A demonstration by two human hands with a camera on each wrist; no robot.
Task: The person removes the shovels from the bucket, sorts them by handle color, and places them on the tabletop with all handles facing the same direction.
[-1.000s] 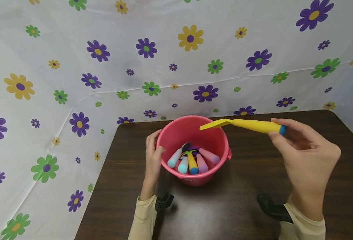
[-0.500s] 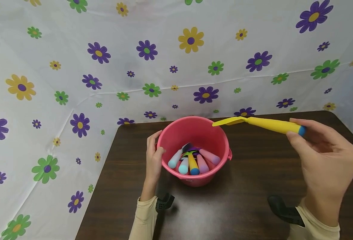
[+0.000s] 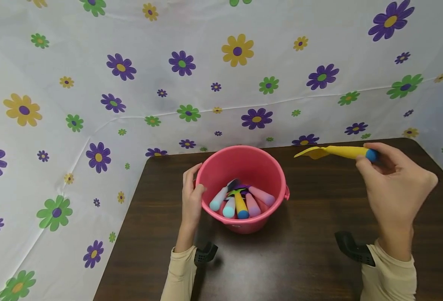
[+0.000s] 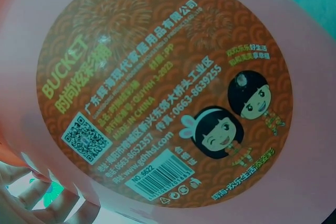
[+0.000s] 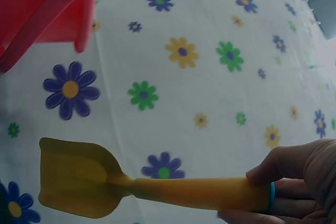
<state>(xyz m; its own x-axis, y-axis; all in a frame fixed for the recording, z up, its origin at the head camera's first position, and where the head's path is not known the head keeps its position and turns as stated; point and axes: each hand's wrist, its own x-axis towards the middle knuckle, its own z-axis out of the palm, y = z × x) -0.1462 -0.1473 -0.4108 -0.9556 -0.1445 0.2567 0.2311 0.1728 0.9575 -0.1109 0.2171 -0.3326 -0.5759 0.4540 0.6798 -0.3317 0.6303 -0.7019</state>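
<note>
A pink bucket [image 3: 241,225] stands on the table, with several small tools inside, their handles pointing toward me. Among them lie a yellow handle [image 3: 241,205], pale blue handles and pink handles [image 3: 262,195]. My left hand [image 3: 193,196] grips the bucket's left rim, thumb over the edge; in the left wrist view its fingers [image 4: 58,203] lie along the outer wall beside a round printed label [image 4: 163,93]. To the right of the bucket, my right hand [image 3: 396,184] pinches the blue-tipped handle end of a yellow toy shovel [image 5: 84,179], whose flat blade points left, above the table.
The dark wooden table [image 3: 281,267] reaches back to a white sheet [image 3: 138,37] printed with flowers, which also hangs along the left. The bucket's handle [image 5: 47,17] hangs down its right side. Black wrist mounts [image 3: 354,248] sit on both sleeves.
The yellow shovel has moved right, away from over the bucket to beside it, and its blade has turned. My left hand and the bucket have stayed in place.
</note>
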